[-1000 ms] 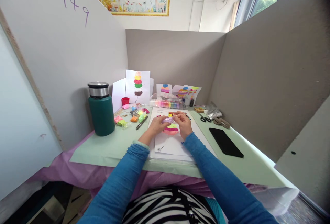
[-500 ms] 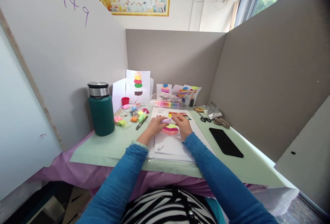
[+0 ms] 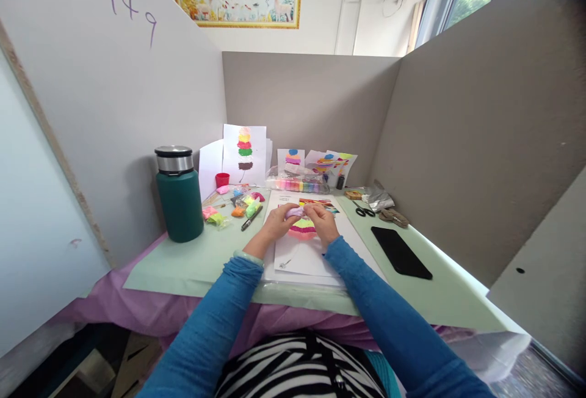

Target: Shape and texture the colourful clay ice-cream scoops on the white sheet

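Note:
Between the fingers of both hands is a small lilac lump of soft modelling clay. My left hand is closed on its left side, thumb and fingers pinching it. From the right, my right hand pinches at the clay's other end, its fingertips close together. Directly below them lies a white sheet of paper bearing a layered shape in pink, magenta and yellow-green. The hands cover the upper part of that shape.
On the left stand a dark green bottle, clay packets and a black pen. To the right lie black scissors and a black phone. A picture of coloured layers and a clear pouch are at the back.
Hardly anything differs. The fingers of my right hand have shifted slightly toward the left hand around the lilac clay, and the view has moved a trace.

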`<state>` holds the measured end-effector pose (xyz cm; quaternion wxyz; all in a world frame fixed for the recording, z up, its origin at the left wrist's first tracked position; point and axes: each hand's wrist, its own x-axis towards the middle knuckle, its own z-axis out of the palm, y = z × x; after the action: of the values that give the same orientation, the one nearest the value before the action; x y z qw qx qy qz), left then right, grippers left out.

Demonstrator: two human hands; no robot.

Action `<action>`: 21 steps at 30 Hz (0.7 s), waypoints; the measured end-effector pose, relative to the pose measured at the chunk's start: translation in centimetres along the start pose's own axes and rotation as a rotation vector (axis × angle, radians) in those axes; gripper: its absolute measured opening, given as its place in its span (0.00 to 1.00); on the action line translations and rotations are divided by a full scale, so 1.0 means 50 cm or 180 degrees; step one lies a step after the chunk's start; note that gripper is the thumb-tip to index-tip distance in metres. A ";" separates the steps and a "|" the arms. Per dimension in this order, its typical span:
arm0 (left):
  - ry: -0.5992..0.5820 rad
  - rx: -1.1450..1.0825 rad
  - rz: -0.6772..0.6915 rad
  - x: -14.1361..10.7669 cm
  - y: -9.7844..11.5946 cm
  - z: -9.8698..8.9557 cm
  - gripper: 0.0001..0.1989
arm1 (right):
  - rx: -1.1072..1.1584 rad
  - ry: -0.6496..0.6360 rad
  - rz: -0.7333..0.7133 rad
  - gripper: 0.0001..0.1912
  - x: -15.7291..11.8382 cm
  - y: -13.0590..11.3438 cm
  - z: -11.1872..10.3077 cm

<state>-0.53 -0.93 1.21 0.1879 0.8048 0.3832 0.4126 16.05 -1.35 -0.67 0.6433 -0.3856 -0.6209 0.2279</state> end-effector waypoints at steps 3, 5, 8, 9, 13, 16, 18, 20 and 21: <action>-0.0052 -0.0028 -0.0145 0.002 -0.003 0.002 0.19 | 0.0044 0.0142 -0.0053 0.14 0.002 0.003 -0.001; -0.0081 0.0200 -0.0103 0.003 -0.004 0.003 0.18 | 0.0066 0.0200 -0.0098 0.13 0.002 0.002 -0.002; -0.0052 0.0846 -0.0006 -0.002 -0.002 0.002 0.13 | 0.0050 0.0165 -0.0140 0.13 -0.001 -0.006 0.001; -0.0029 0.1069 0.0017 -0.005 0.000 0.000 0.12 | 0.0043 0.0127 -0.0146 0.13 -0.002 -0.010 0.002; 0.0042 0.1776 0.0252 -0.014 0.014 -0.001 0.10 | 0.0052 0.0060 -0.0108 0.14 -0.007 -0.022 0.006; 0.0064 0.2203 0.0441 -0.015 0.025 0.004 0.13 | 0.0174 0.0070 0.0037 0.15 -0.008 -0.025 0.008; 0.0078 0.2375 0.0480 -0.014 0.029 0.008 0.17 | 0.0252 0.0028 0.0156 0.16 -0.009 -0.026 0.008; 0.0096 0.2454 0.0463 -0.013 0.029 0.011 0.17 | 0.0270 -0.0081 0.0215 0.17 -0.010 -0.028 0.009; 0.0096 0.2469 0.0449 -0.012 0.028 0.011 0.16 | 0.0259 -0.0124 0.0215 0.17 -0.010 -0.028 0.009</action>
<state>0.36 -2.28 1.43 -0.1646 0.8342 0.4571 0.2609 15.26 -2.50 0.08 0.6382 -0.3754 -0.6101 0.2820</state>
